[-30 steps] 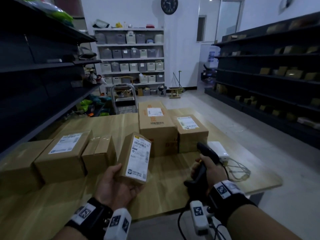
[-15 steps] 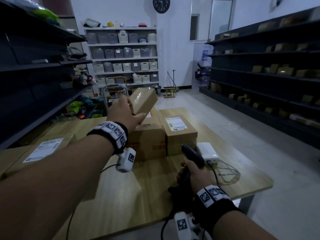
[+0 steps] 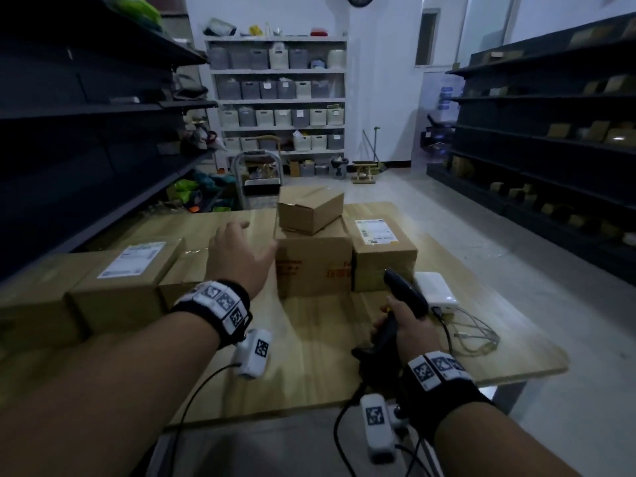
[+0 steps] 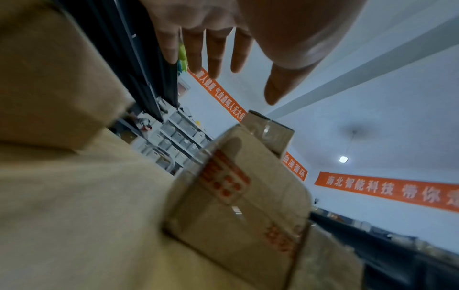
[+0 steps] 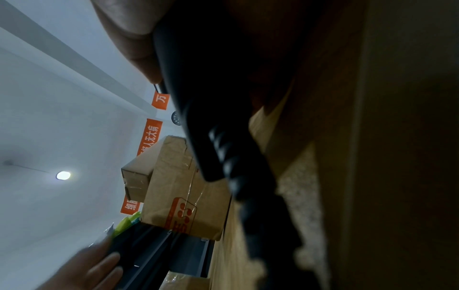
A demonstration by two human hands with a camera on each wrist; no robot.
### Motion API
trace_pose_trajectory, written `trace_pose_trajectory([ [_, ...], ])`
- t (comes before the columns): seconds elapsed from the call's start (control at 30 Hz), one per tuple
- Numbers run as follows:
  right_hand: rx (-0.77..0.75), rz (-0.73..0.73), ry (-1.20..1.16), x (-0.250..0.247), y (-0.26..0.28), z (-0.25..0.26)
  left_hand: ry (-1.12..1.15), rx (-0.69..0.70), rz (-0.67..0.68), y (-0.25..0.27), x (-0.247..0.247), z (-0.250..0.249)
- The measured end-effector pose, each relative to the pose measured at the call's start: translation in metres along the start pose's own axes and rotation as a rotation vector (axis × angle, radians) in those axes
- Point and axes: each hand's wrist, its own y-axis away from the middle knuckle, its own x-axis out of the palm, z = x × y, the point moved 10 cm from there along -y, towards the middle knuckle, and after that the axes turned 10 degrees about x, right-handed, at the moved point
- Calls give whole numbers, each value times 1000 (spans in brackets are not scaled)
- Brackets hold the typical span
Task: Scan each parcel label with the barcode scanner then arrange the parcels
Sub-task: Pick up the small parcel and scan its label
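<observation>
Left of the stack, the empty left hand (image 3: 237, 251) hangs spread nearest the labelled parcel (image 3: 127, 270) lying below-left, while the right hand (image 3: 404, 325) grips the scanner (image 3: 401, 297).

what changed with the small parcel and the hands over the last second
The left hand carried the small parcel from in front of the person onto the big box, let go, and is drawing back open. The right hand still grips the scanner.

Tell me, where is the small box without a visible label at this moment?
In the head view the small box lies askew on top of the large middle box, just left of the labelled box, ahead of the empty left hand.
</observation>
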Motion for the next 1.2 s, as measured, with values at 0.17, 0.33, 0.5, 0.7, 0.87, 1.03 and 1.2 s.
trace_pose_trajectory([
  [0.17,-4,18,-8,1,0,0,-519,-27,308,18,-5,64],
  [0.33,-27,8,-3,0,0,1,-643,-21,496,30,-6,71],
  [0.5,-30,-13,9,-2,-2,-1,-442,90,465,45,-8,15],
  [0.7,-46,-20,60,-7,-8,-3,-208,-48,479,65,5,11],
  [0.87,-44,-13,62,-8,-11,-3,390,-347,323,71,-3,53],
  [1.03,-45,-8,76,-5,-8,-1,1195,-713,26,108,17,79],
  [1.2,-47,10,87,-3,-4,1,1627,-875,78,136,51,87],
])
